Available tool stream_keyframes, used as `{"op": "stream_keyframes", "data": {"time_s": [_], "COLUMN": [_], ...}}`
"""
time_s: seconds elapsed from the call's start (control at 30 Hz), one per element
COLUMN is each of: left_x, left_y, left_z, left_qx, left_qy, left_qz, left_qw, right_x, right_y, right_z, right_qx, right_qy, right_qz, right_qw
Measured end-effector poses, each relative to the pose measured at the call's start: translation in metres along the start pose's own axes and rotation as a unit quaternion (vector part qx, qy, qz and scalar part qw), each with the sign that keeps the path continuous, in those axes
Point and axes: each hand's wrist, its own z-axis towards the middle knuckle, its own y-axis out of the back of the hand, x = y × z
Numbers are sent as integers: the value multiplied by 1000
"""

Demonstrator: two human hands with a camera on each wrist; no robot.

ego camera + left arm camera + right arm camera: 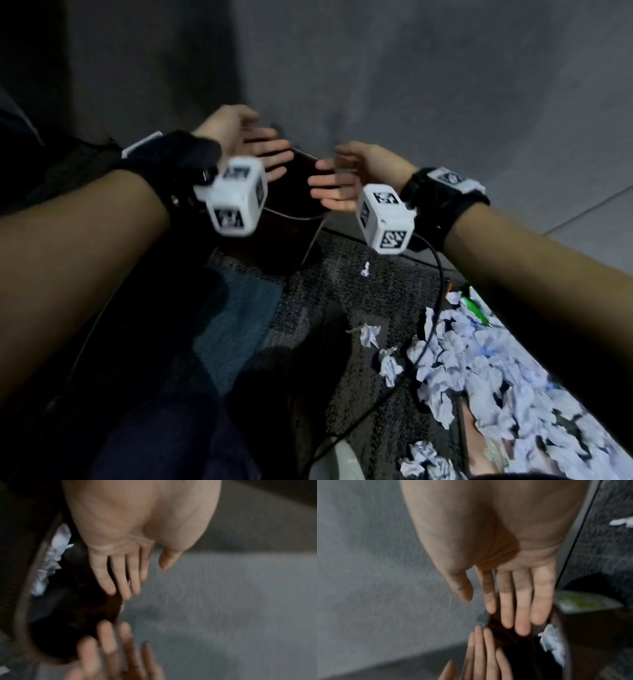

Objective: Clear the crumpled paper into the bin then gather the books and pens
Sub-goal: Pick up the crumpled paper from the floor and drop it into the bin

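Both hands hovered over the mouth of the dark bin [291, 192], which stood on the carpet against the grey wall. The left hand [246, 144] was spread, palm turned inward, fingers straight and holding nothing. The right hand [346, 178] faced it across the bin's rim, its fingers likewise straight and relaxed, also bare. The wrist views were blurred, but each showed flat fingers above the dark opening, and some white crumpled paper [49, 561] lay inside the bin.

Most of the crumpled paper was not in the bin. A large heap of paper balls [486, 370] lay on the floor to the right of the bin and nearer the person, with a few stray balls [370, 334] between the heap and the bin. A green pen [474, 308] showed at the heap's far edge. No book could be made out with any certainty.

The job looked barely begun. The paper balls should be very light, soft and springy, so they would likely compress under a squeeze and could spill from a loose hold. Scooping a cluster between both cupped palms from the sides of the heap, pressing gently inward, seemed the soundest hold. A black cable [435, 308] ran across the heap and might snag a scoop.
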Motion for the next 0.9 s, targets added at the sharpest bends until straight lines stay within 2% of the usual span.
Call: {"op": "stream_keyframes", "data": {"time_s": [0.07,0.13,0.2,0.23,0.3,0.37,0.47,0.5,0.57,0.6,0.63,0.7,0.77,0.83,0.9], "left_x": [17,39,56,62,65,67,79,87,108,122,137,168,196,227,257], "left_y": [-30,-49,-64,-70,-79,-80,-82,-82,-81,-82,-82,-85,-90,-99,-105], "left_z": [-11,-17,-15,-15,-17,-19,-29,-30,-27,-24,-19,-7,5,17,26], "left_qx": [112,170,175,181,184,199,275,298,321,328,333,343,358,360,346], "left_qy": [25,23,-21,-59,-124,-153,-111,-88,-44,-25,-7,29,39,-13,-81], "left_qz": [120,241,341,377,427,463,521,544,584,593,597,610,656,715,748], "left_qw": [986,955,923,906,876,850,801,779,744,735,730,714,664,599,560], "right_x": [-18,-53,-101,-125,-160,-178,-191,-193,-197,-197,-198,-202,-207,-218,-230], "right_y": [26,59,94,109,135,141,140,140,140,141,140,147,151,156,158], "right_z": [-14,-21,-22,-18,2,28,73,87,104,104,100,84,58,23,-12], "right_qx": [-22,-102,-192,-214,-211,-192,-166,-154,-121,-112,-114,-148,-191,-259,-334], "right_qy": [19,21,2,-14,-33,-11,76,84,56,34,26,55,113,143,141], "right_qz": [-7,-38,-131,-220,-429,-565,-606,-621,-651,-662,-663,-638,-597,-541,-477], "right_qw": [1000,994,973,952,878,803,774,764,748,740,739,754,771,787,801]}}
